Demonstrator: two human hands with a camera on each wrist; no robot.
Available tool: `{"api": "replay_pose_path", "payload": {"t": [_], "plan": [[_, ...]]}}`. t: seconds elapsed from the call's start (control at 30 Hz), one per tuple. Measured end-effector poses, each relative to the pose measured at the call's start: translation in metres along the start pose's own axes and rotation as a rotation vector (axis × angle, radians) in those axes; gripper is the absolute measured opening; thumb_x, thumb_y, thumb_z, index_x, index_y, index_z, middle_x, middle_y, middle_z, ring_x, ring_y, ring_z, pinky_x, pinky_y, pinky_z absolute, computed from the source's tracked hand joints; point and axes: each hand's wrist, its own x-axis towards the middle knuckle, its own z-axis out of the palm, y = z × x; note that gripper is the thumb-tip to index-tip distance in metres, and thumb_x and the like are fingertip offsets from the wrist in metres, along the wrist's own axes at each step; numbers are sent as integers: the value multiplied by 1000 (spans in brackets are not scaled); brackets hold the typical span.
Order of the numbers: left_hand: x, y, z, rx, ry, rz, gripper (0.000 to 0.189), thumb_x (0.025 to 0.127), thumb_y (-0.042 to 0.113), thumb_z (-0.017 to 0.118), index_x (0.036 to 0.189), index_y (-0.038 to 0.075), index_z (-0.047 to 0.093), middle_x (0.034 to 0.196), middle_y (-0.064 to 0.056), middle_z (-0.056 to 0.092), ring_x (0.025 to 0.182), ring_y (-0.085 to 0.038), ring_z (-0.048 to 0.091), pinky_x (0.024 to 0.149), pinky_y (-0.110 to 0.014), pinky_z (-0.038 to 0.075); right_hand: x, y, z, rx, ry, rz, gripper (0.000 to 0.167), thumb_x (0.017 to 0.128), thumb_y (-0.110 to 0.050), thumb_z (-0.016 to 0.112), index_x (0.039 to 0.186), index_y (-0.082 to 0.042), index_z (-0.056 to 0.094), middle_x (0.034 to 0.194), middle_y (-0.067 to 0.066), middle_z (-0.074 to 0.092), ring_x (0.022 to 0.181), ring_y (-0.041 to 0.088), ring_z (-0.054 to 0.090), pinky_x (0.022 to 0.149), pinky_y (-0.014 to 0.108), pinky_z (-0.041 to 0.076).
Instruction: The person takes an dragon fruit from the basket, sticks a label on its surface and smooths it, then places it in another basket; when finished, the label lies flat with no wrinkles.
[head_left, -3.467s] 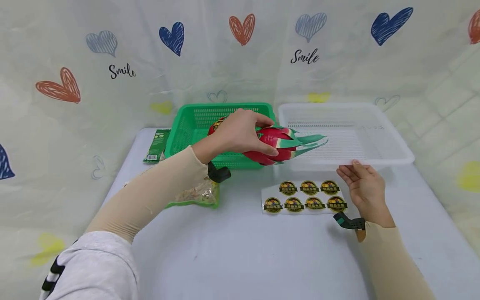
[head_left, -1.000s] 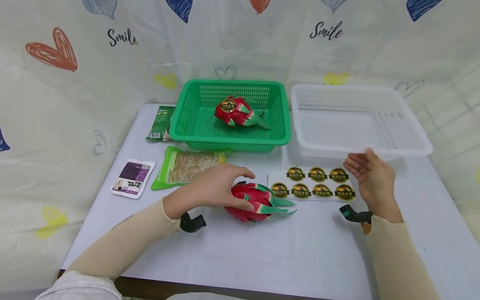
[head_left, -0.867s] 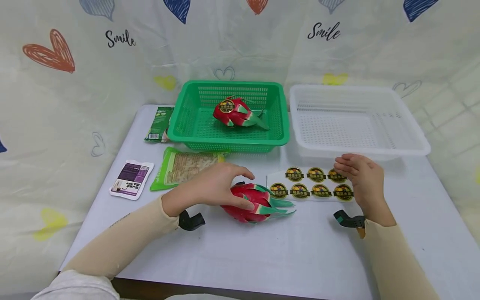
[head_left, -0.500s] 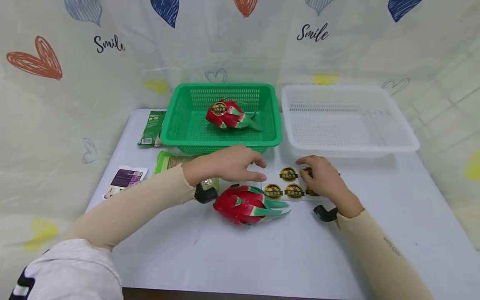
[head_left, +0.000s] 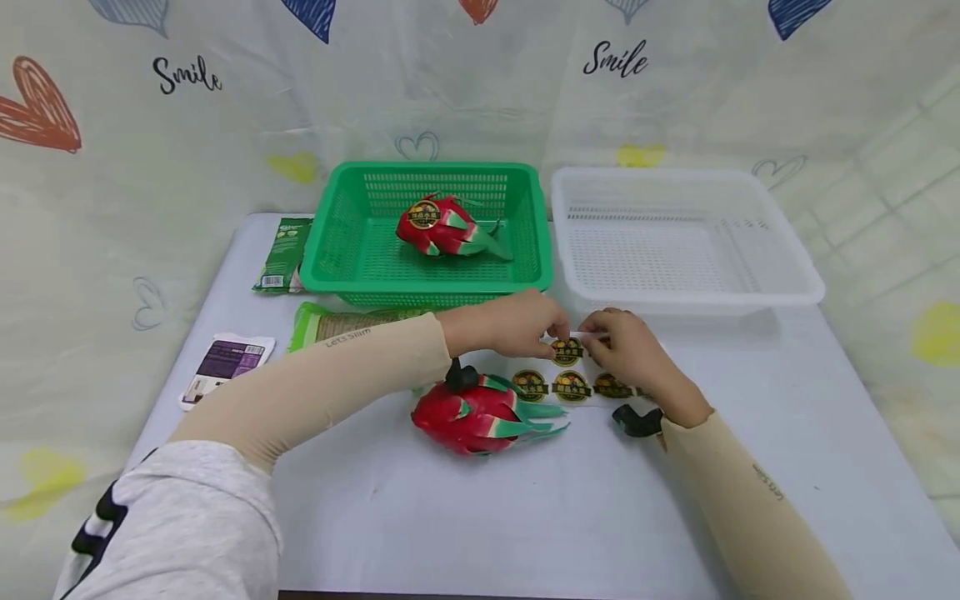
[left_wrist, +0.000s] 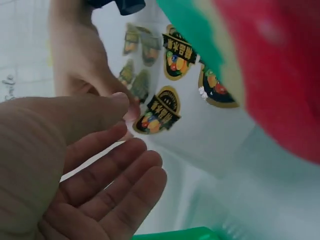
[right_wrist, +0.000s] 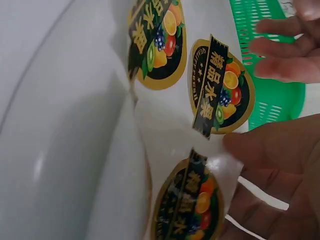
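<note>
A sheet of round fruit stickers (head_left: 551,372) lies on the table in front of the baskets, its far edge lifted. My right hand (head_left: 633,350) pinches that edge; in the right wrist view its thumb (right_wrist: 265,142) lies beside a black-and-gold sticker (right_wrist: 222,85), fingers behind the sheet. Close to the same edge is my left hand (head_left: 521,323), thumb and relaxed fingers (left_wrist: 135,195) apart with nothing between them. Just in front of the left hand, a red dragon fruit (head_left: 476,414) with green leaf tips lies on the table, its tips pointing right.
Behind the hands stand a green basket (head_left: 427,287), holding a stickered dragon fruit (head_left: 453,229), and a white basket (head_left: 690,298). At left are a green packet (head_left: 285,254), a purple-and-white pouch (head_left: 225,364) and a green-edged bag (head_left: 303,327), partly hidden by the left arm.
My left hand brought the dragon fruit from the green basket to the table, let go and moved right to the stickers. My right hand left the white basket's rim and took the sheet's edge.
</note>
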Motion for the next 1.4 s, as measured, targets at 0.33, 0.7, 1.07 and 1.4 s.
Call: {"api": "replay_pose_path", "payload": {"t": [0.33, 0.7, 1.07, 1.4], "plan": [[-2, -5, -1, 25, 76, -33, 25, 97, 20, 74, 119, 9, 75, 119, -4, 76, 113, -17, 69, 100, -30, 55, -2, -17, -9, 70, -23, 28, 16, 104, -18, 65, 104, -7, 76, 107, 14, 77, 108, 36, 72, 92, 56, 57], [6, -4, 0, 4, 148, 18, 9, 97, 15, 74, 103, 13, 81, 99, 0, 80, 89, -12, 72, 81, -24, 57, -2, -31, -17, 90, -35, 27, 16, 104, -20, 65, 104, -11, 78, 107, 10, 78, 91, 21, 64, 79, 35, 50], [0, -6, 1, -38, 178, 24, 14, 95, 5, 68, 94, 13, 79, 93, 0, 78, 84, -11, 70, 77, -22, 54, 1, -18, -8, 50, -6, -26, 13, 103, -12, 65, 102, -7, 77, 96, 8, 77, 83, 22, 61, 74, 34, 49], [-19, -14, -4, -184, 262, 25, 12, 92, 6, 68, 91, 15, 75, 86, 2, 74, 79, -8, 65, 74, -18, 50, 6, -8, -2, -94, 91, -78, 16, 99, -4, 66, 111, 0, 76, 107, 18, 78, 96, 36, 69, 96, 57, 47]]}}
